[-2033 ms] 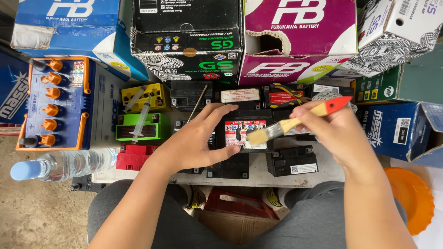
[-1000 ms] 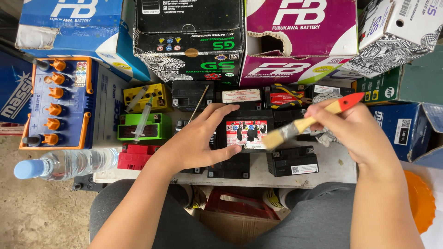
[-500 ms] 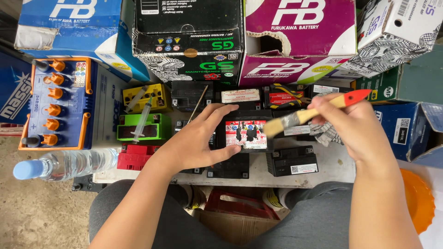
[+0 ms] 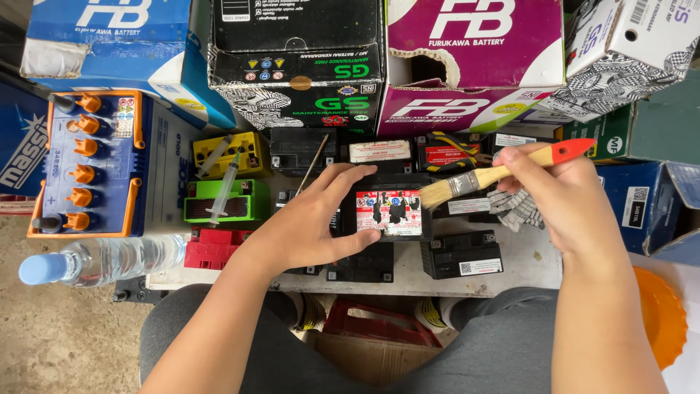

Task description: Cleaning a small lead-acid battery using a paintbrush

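Note:
A small black battery (image 4: 390, 211) with a red and white label stands on the low work surface (image 4: 510, 263) in the middle of the view. My left hand (image 4: 310, 219) grips its left side, thumb along the front edge. My right hand (image 4: 565, 197) holds a paintbrush (image 4: 496, 174) with a wooden handle and red end. Its bristles hover at the battery's upper right corner. A knitted glove (image 4: 514, 208) lies under my right hand.
Other small batteries surround it: black ones (image 4: 461, 255), yellow (image 4: 226, 153), green (image 4: 222, 201), red (image 4: 211, 248). A syringe (image 4: 222, 186) lies across the green one. A big blue battery with orange caps (image 4: 87, 164), a water bottle (image 4: 102, 259), stacked cartons (image 4: 474, 55) and an orange lid (image 4: 656, 310) ring the area.
My right hand has drawn the brush off the label, up and to the right, and levelled it. The glove under that hand has come into view. My left hand stays on the battery.

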